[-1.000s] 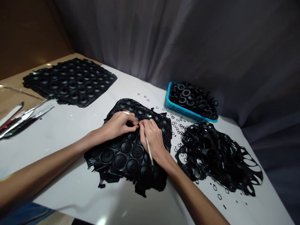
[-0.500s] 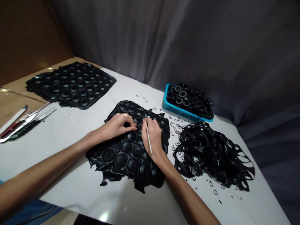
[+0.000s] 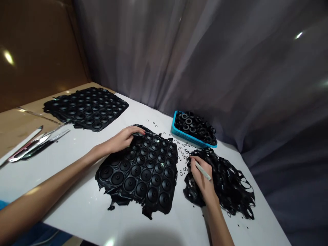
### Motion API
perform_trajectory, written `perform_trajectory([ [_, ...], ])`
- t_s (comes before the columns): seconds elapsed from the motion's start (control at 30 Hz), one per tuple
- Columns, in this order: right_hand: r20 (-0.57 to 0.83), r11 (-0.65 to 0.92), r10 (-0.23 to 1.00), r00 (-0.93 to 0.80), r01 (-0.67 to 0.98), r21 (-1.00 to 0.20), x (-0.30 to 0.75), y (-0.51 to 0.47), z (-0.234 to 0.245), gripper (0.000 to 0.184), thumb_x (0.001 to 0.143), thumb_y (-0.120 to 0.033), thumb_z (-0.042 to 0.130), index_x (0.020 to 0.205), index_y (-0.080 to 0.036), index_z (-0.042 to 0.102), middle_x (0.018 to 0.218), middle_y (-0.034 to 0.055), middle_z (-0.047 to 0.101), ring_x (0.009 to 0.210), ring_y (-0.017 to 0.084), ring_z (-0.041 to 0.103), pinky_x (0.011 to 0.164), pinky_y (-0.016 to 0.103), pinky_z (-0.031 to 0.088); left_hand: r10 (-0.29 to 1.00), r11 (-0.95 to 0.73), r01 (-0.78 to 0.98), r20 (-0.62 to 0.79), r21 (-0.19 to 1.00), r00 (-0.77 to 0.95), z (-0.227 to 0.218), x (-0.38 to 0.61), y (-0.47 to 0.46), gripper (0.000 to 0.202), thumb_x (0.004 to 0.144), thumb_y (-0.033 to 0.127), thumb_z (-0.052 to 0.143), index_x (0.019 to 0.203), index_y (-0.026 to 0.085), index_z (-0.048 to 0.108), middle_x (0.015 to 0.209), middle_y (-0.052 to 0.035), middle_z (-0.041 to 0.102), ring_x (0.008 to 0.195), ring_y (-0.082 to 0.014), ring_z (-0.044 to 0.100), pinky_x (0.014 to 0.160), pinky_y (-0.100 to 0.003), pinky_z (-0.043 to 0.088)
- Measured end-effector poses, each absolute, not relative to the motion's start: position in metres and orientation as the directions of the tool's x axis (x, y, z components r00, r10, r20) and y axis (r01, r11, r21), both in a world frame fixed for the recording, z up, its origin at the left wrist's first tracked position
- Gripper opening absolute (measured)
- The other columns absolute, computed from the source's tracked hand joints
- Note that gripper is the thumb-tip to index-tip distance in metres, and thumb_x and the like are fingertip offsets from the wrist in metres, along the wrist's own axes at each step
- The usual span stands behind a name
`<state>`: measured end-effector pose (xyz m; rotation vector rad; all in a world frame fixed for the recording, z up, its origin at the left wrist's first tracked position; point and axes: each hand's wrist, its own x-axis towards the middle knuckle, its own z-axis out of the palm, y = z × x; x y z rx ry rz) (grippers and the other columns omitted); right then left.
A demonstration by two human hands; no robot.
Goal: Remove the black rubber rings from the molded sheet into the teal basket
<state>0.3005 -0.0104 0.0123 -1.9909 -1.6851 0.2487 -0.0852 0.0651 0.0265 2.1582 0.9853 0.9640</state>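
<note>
A black moulded rubber sheet, covered in rows of round discs with raised centres, lies on the white table in front of me. My left hand rests at its upper left edge, fingers stretched over the discs. Off the sheet's right side, my right hand is closed round a thin white stick-like tool; the kind is unclear. That hand is over the left part of a heap of black rubber scrap full of round holes. Small thin black rings are scattered beside its fingertips.
A blue basket full of black rubber rings stands at the back by the grey curtain. Another moulded black sheet lies at the back left. Several metal and handled tools lie at the left.
My right hand has moved from the sheet to the right, over the rings and scrap, still holding the white tool. My left hand has drawn back to the sheet's upper left edge. The view has shifted.
</note>
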Motion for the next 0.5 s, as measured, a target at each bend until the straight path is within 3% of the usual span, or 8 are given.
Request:
perform_trajectory([
  [0.07, 0.265, -0.033, 0.946, 0.186, 0.870, -0.493, 0.299, -0.011, 0.009, 0.043, 0.097, -0.035, 0.044, 0.116, -0.016, 0.078, 0.119, 0.0168, 0.079, 0.109, 0.034, 0.073, 0.099, 0.047, 0.054, 0.798, -0.583, 0.344, 0.440, 0.736, 0.411, 0.027, -0.088, 0.067, 0.056, 0.067, 0.003, 0.042, 0.109, 0.020, 0.076, 0.129, -0.0075, 0.076, 0.123, -0.0238, 0.068, 0.112, -0.049, 0.050],
  [0.13, 0.363, 0.071, 0.925, 0.109, 0.891, -0.449, 0.291, -0.013, 0.007, 0.042, 0.101, -0.034, 0.044, 0.122, -0.017, 0.076, 0.120, 0.0158, 0.078, 0.112, 0.034, 0.072, 0.100, 0.049, 0.055, 0.823, -0.552, 0.342, 0.431, 0.761, 0.371, 0.027, -0.089, 0.066, 0.045, 0.061, 0.007, 0.041, 0.085, 0.019, 0.076, 0.101, -0.0054, 0.083, 0.098, -0.0217, 0.076, 0.094, -0.039, 0.058],
  [0.2, 0.422, 0.220, 0.905, -0.046, 0.901, -0.374, 0.279, -0.017, 0.005, 0.037, 0.104, -0.031, 0.045, 0.121, -0.019, 0.075, 0.112, 0.0130, 0.079, 0.106, 0.032, 0.073, 0.094, 0.047, 0.057, 0.858, -0.504, 0.395, 0.394, 0.768, 0.330, 0.026, -0.091, 0.063, 0.026, 0.058, 0.011, 0.040, 0.057, 0.019, 0.065, 0.062, -0.0014, 0.072, 0.062, -0.0167, 0.068, 0.065, -0.026, 0.053],
  [0.27, 0.451, 0.352, 0.871, -0.195, 0.889, -0.294, 0.266, -0.020, 0.002, 0.032, 0.106, -0.028, 0.046, 0.116, -0.021, 0.075, 0.102, 0.0103, 0.078, 0.097, 0.029, 0.072, 0.088, 0.044, 0.059, 0.878, -0.478, 0.458, 0.383, 0.750, 0.289, 0.026, -0.092, 0.060, 0.020, 0.058, 0.013, 0.040, 0.044, 0.021, 0.052, 0.043, 0.0012, 0.055, 0.045, -0.0131, 0.051, 0.051, -0.023, 0.039],
  [0.37, 0.479, 0.432, 0.831, -0.282, 0.870, -0.237, 0.250, -0.025, 0.000, 0.028, 0.108, -0.026, 0.047, 0.115, -0.020, 0.073, 0.097, 0.0094, 0.075, 0.092, 0.027, 0.070, 0.082, 0.042, 0.059, 0.884, -0.468, 0.518, 0.380, 0.716, 0.273, 0.027, -0.095, 0.059, 0.021, 0.060, 0.013, 0.040, 0.044, 0.021, 0.050, 0.041, 0.0022, 0.050, 0.043, -0.0124, 0.044, 0.050, -0.024, 0.031],
  [0.5, 0.539, 0.473, 0.799, -0.266, 0.832, -0.291, 0.237, -0.030, 0.002, 0.026, 0.109, -0.022, 0.048, 0.121, -0.020, 0.071, 0.096, 0.0085, 0.073, 0.089, 0.024, 0.068, 0.081, 0.040, 0.059, 0.889, -0.458, 0.589, 0.330, 0.666, 0.318, 0.031, -0.102, 0.066, 0.018, 0.061, 0.011, 0.045, 0.048, 0.021, 0.053, 0.045, 0.0029, 0.052, 0.047, -0.0138, 0.046, 0.055, -0.026, 0.032],
])
